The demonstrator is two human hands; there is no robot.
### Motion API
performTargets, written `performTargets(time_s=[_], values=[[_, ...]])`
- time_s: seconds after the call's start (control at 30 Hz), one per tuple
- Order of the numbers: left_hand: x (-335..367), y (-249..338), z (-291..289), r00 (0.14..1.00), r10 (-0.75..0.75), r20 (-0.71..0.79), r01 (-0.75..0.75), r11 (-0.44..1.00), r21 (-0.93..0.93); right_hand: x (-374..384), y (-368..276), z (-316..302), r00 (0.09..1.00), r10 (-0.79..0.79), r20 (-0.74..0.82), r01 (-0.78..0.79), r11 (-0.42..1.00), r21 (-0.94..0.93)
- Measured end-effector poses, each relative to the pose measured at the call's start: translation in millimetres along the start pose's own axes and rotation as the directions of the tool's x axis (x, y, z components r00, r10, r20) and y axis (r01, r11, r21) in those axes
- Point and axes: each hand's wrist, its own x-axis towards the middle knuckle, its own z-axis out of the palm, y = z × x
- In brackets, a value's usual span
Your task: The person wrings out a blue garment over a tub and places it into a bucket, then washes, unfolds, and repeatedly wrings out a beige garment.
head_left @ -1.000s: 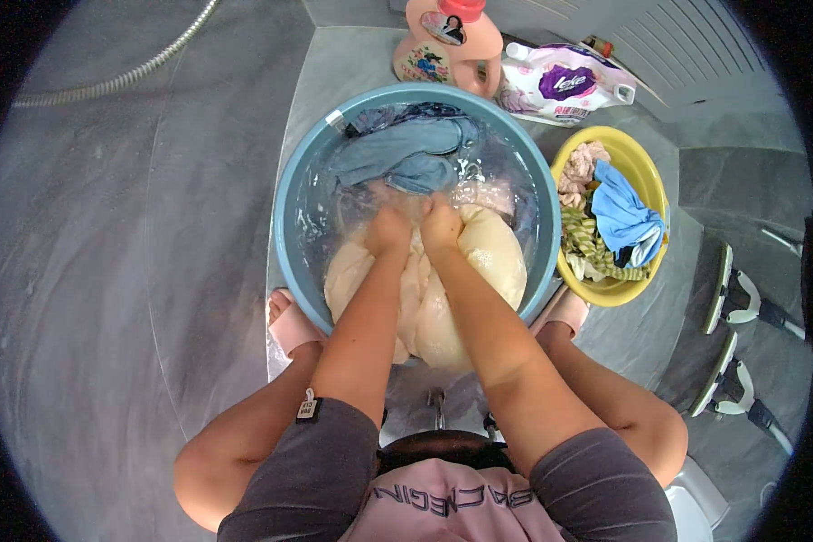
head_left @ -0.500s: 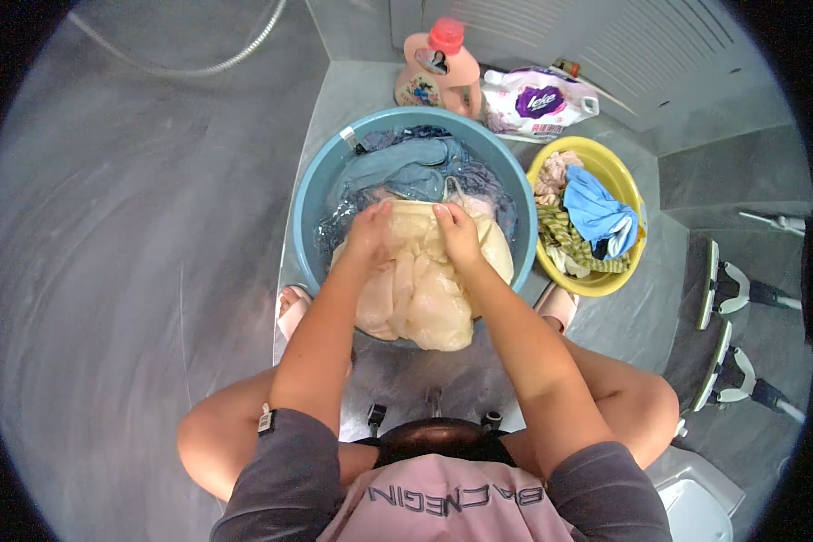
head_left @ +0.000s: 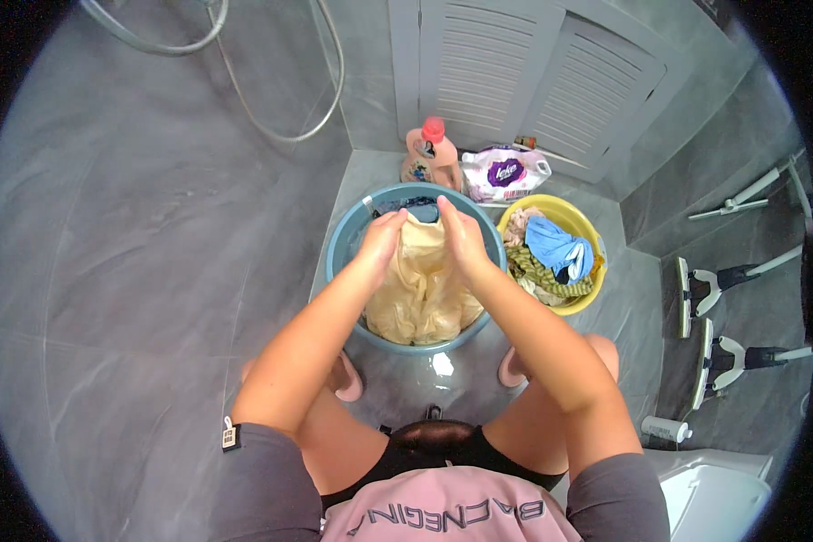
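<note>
Both my hands hold up a wet, pale yellow garment [head_left: 420,294] by its top edge, over a round blue basin [head_left: 336,248]. My left hand [head_left: 384,239] pinches one end of that edge, and my right hand [head_left: 462,237] grips the other end. The cloth hangs in loose folds toward me, its lower part down inside the basin. Its exact kind does not show. Beyond my fingers, dark blue clothing [head_left: 422,212] lies in the basin; the garment and my hands hide most of what else is in there.
To the right, a yellow basin [head_left: 562,200] holds several clothes, a blue one [head_left: 558,246] on top. Behind stand a pink jug [head_left: 434,158] with a red cap and a white-and-purple detergent pack [head_left: 506,173]. Mops [head_left: 727,361] lean at the right wall; a shower hose [head_left: 334,81] hangs at the upper left.
My hands have raised the pale yellow garment's edge, so it hangs longer and narrower. The whole view has shifted: basins and bottles appear lower and smaller, and more wall shows.
</note>
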Motion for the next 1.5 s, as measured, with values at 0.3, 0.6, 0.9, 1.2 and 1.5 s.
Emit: performTargets(time_s=[0.3,0.6,0.9,1.2,1.5], values=[[-12.5,-51.6,72.1,0.838,0.129,-0.531,-0.087,0.991,0.103,2.6,4.6,0.5,0.967,-0.253,-0.005,0.174,0.679,-0.713],[20.6,-53.5,46.4,0.875,0.014,-0.484,0.036,0.995,0.095,14.9,11.4,16.4,0.975,-0.213,-0.064,0.112,0.719,-0.686],[33.7,-51.1,29.6,0.924,-0.174,-0.341,0.057,0.943,-0.328,-0.6,20.3,27.0,0.89,-0.451,0.071,0.389,0.668,-0.634],[4.3,-33.3,47.2,0.935,-0.161,-0.315,0.074,0.959,-0.272,-8.1,5.3,21.9,0.885,-0.462,0.051,0.376,0.647,-0.664],[30.8,-60.2,13.8,0.979,-0.202,-0.03,0.153,0.821,-0.55,-32.9,1.5,33.4,0.777,-0.617,0.125,0.57,0.606,-0.554]])
